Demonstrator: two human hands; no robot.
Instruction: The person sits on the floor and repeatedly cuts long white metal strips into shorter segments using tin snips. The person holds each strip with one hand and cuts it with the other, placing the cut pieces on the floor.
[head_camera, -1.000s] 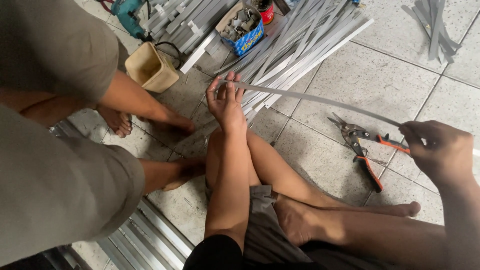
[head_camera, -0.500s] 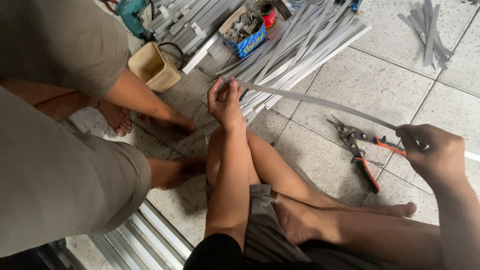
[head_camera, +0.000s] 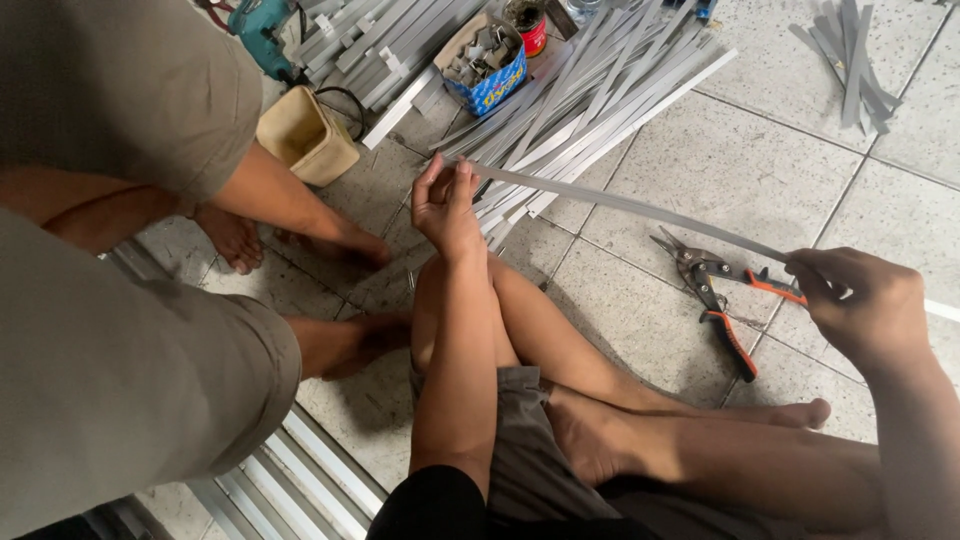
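**Between two hands, a strip spanning the floor**

Above the tiled floor (head_camera: 700, 180), the strip (head_camera: 620, 205) is running upper-left to lower-right, its ends pinched in the left hand (head_camera: 447, 200) and gripped in the closed right hand (head_camera: 862, 305). Snips (head_camera: 718, 290) are lying just beneath. Since the earlier frame, the right hand is sitting slightly lower.
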